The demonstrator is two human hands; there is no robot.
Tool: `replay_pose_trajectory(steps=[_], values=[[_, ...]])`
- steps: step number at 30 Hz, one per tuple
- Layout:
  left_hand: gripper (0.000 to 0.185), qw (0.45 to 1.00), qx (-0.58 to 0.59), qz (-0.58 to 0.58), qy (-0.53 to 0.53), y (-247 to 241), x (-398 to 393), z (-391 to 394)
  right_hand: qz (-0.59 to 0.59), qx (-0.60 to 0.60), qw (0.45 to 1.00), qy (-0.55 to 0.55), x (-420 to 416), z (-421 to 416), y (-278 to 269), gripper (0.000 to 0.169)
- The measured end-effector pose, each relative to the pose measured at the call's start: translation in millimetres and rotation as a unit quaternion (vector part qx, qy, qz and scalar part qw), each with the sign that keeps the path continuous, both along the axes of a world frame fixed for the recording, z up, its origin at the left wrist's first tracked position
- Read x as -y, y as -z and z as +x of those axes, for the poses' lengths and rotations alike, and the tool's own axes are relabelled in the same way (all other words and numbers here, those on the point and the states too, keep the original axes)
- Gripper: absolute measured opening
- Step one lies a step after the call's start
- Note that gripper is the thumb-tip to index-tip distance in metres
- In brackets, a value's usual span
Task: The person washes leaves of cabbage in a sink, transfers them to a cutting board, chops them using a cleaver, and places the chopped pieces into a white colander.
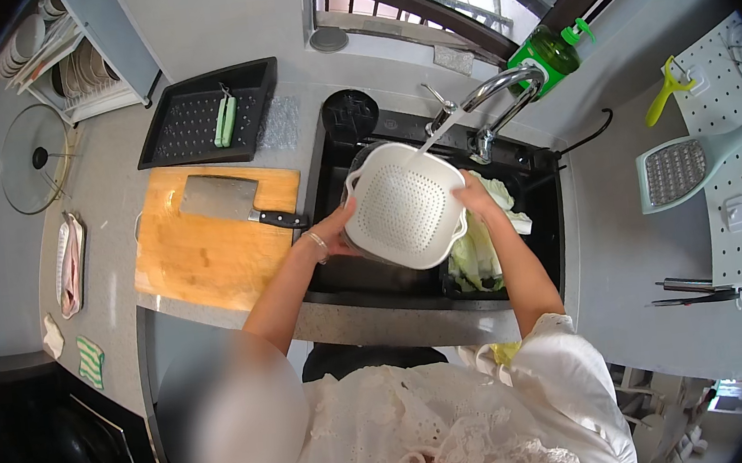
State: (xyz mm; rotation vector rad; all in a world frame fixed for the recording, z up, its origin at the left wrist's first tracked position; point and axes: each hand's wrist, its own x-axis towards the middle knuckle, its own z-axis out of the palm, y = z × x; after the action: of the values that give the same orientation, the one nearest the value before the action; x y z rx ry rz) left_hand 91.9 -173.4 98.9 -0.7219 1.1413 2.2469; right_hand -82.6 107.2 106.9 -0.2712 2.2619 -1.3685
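A white perforated colander (402, 208) is held over the black sink (348, 274), tilted so that its holed inside faces up. Beneath it shows the edge of a clear basin. My left hand (338, 229) grips the left side and my right hand (474, 195) grips the right rim. Water runs from the chrome faucet (507, 78) into the colander. Leafy cabbage (475, 254) lies in the right part of the sink, partly behind my right forearm.
Left of the sink, a cleaver (221, 196) lies on a wooden cutting board (211, 262). Behind it, a black drain tray (176, 123) holds a green-handled tool (225, 121). A fish on a tray (69, 263) sits farther left. A green soap bottle (546, 57) stands behind the faucet.
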Motion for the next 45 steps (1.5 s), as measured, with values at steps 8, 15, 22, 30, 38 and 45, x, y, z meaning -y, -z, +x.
replay_pose_trajectory(steps=[8,15,22,30,38,45], values=[[0.050,0.995,0.060,0.073,-0.041,13.3,-27.4,3.7,-0.021,-0.021,0.999,-0.042,14.0,-23.1,-31.0,0.038],[0.080,0.983,-0.053,-0.170,-0.052,-40.3,-36.2,4.0,-0.028,0.096,0.993,0.068,-6.8,-8.9,-22.4,0.030],[0.080,0.884,-0.080,-0.459,0.036,-65.9,-24.6,10.0,0.112,-0.223,0.968,0.036,-33.2,-56.5,13.6,0.019],[0.084,0.641,-0.284,-0.712,0.031,-76.6,-33.9,40.0,0.100,-0.248,0.962,0.049,-15.8,-67.5,-3.6,0.018],[0.088,0.577,-0.313,-0.754,-0.013,-135.3,-66.0,75.0,-0.014,0.078,0.981,-0.175,-12.2,20.5,18.0,0.051],[0.083,0.528,-0.422,-0.734,0.069,-143.4,-85.5,83.6,-0.157,0.207,0.963,-0.065,-1.0,62.4,38.2,0.051]])
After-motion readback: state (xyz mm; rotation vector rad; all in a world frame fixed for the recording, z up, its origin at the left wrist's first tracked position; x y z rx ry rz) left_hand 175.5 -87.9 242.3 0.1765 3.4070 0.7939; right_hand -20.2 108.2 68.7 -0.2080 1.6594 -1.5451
